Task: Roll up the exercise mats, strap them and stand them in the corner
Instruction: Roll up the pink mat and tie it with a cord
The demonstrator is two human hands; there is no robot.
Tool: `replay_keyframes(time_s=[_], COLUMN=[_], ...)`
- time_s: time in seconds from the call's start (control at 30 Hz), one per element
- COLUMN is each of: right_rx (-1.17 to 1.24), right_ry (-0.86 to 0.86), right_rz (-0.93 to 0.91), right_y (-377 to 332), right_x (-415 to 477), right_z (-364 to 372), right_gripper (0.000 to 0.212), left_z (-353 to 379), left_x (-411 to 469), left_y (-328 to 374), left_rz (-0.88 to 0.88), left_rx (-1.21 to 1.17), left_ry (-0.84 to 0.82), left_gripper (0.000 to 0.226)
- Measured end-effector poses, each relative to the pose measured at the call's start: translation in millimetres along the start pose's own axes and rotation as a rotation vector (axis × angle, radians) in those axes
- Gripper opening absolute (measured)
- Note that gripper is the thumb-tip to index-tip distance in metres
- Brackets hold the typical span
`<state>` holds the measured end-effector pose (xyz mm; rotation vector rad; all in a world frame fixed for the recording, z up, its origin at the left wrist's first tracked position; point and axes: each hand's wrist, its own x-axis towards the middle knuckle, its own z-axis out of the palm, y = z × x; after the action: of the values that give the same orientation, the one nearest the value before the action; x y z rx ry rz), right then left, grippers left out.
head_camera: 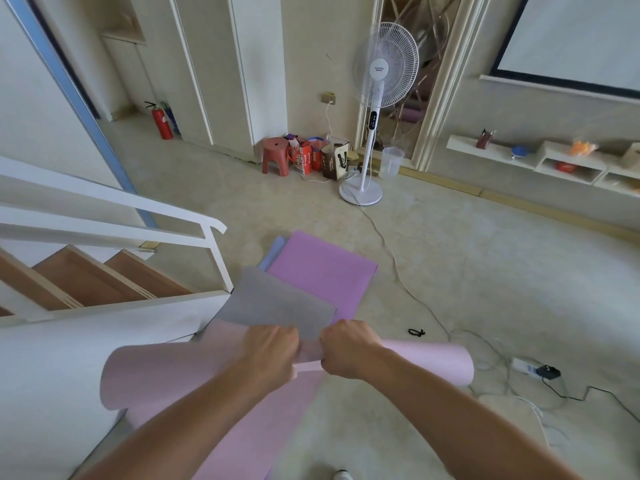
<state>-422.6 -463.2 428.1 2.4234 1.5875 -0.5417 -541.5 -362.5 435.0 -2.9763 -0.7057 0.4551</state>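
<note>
Early in the rolling step, by judgement: no mat rolled yet, none strapped, none standing in a corner. Pink mat [433,362] partly lifted off the floor and bent into a loose arch, with its two ends spreading toward 9 and 3 o'clock of the hands. Both hands close together, knuckles up, forearms reaching in from 6 o'clock. Left hand [273,351] with fingers curled round the mat's edge; right hand [346,355] gripping it likewise, just beside the left.

At 12 o'clock, a grey mat [277,303] spread out, overlapping a purple mat [322,271], and a blue mat [273,251] with only a strip visible at the purple one's left side.

Next move, probably: to lay the pink mat straight on the floor, then to turn its edge inward tightly and evenly, so as not to roll it crooked. Black strap [416,332] lying on the floor at 2 o'clock of the right hand, apart from it, needed only after the roll.
</note>
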Motion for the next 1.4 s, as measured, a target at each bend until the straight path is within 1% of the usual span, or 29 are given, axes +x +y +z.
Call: replay_keyframes(time_s=[0.07,0.1,0.2,0.27,0.33,0.4,0.43,0.47,0.53,0.6,0.67,0.73,0.8,0.87,0.93,0.97,1.0,1.03,1.07,1.1,1.17,1.23,1.3,1.37,1.4], right_rx=[0.011,0.014,-0.021,-0.001,-0.033,-0.121,-0.109,-0.071,-0.007,0.013,0.094,0.132,0.107,0.070,-0.059,-0.097,-0.080,-0.034,0.012,0.035,0.049,0.087,0.104,0.061,0.014], right_ry=[-0.003,0.001,0.025,0.103,0.236,0.301,0.275,0.267,0.122,0.036,-0.062,-0.101,-0.034,0.136,0.316,0.380,0.380,0.346,0.267,0.181,0.079,-0.006,-0.032,0.037,0.111], right_rz=[-0.007,-0.014,-0.042,-0.062,-0.089,-0.078,-0.063,-0.047,-0.032,-0.048,-0.049,-0.050,-0.066,-0.092,-0.128,-0.137,-0.134,-0.117,-0.095,-0.082,-0.075,-0.078,-0.099,-0.117,-0.133], right_y=[-0.3,-1.2,-1.0,0.2,3.4,3.9,3.2,3.3,3.7,4.5,7.4,8.0,8.0,7.1,7.2,8.0,8.4,7.5,5.3,4.0,2.8,2.6,2.3,1.1,1.1], right_x=[1.4,1.5,3.1,1.4,5.1,6.2,6.5,7.4,8.9,11.7,15.0,17.0,17.1,15.3,18.1,19.1,20.0,21.2,20.7,22.0,25.0,27.6,29.4,29.4,29.9], right_z=[1.7,1.5,2.4,5.0,12.7,15.9,15.1,13.4,8.7,3.0,-0.2,-4.0,-0.4,9.0,19.3,20.2,17.9,12.4,3.6,-2.6,-13.7,-21.9,-25.3,-24.2,-19.5], right_gripper=[0.021,0.022,0.023,0.023,0.031,0.039,0.036,0.029,0.020,0.016,0.009,0.007,0.010,0.025,0.048,0.053,0.049,0.042,0.033,0.026,0.015,0.011,0.014,0.024,0.035], left_z=[5.6,8.5,10.5,8.0,1.3,-4.3,-6.1,-6.9,-8.2,-6.2,-2.1,3.2,4.0,0.1,-7.1,-11.4,-15.8,-19.2,-22.5,-24.6,-20.7,-11.6,-6.8,-9.4,-11.9], left_x=[0.8,1.8,5.3,8.8,11.5,15.1,17.0,18.0,16.5,12.9,8.7,8.2,11.3,14.7,17.1,17.3,17.1,16.3,15.1,13.2,10.1,8.1,8.3,11.2,12.8], left_y=[6.5,9.5,11.3,7.8,2.4,-1.7,-3.3,-4.3,-3.9,0.7,9.6,13.1,9.1,-0.5,-9.4,-11.3,-12.1,-12.9,-12.7,-12.1,-10.4,-5.7,-7.0,-16.4,-23.4], left_rz=[0.033,0.032,-0.028,-0.035,-0.075,-0.124,-0.122,-0.106,-0.080,-0.060,-0.046,-0.047,-0.083,-0.138,-0.183,-0.187,-0.181,-0.170,-0.162,-0.156,-0.135,-0.106,-0.103,-0.135,-0.149], left_rx=[0.009,-0.006,-0.077,-0.118,-0.209,-0.407,-0.493,-0.531,-0.468,-0.287,-0.111,-0.053,-0.132,-0.280,-0.469,-0.572,-0.637,-0.629,-0.559,-0.443,-0.166,0.031,0.012,-0.117,-0.204], left_ry=[0.028,0.032,-0.013,-0.050,-0.144,-0.296,-0.352,-0.381,-0.355,-0.215,-0.100,-0.061,-0.073,-0.133,-0.246,-0.300,-0.333,-0.337,-0.317,-0.267,-0.121,-0.012,0.004,-0.033,-0.075], left_gripper=[0.035,0.033,0.017,0.014,0.016,0.015,0.018,0.019,0.019,0.013,0.025,0.029,0.020,0.009,0.014,0.017,0.018,0.019,0.022,0.025,0.032,0.040,0.037,0.027,0.023])
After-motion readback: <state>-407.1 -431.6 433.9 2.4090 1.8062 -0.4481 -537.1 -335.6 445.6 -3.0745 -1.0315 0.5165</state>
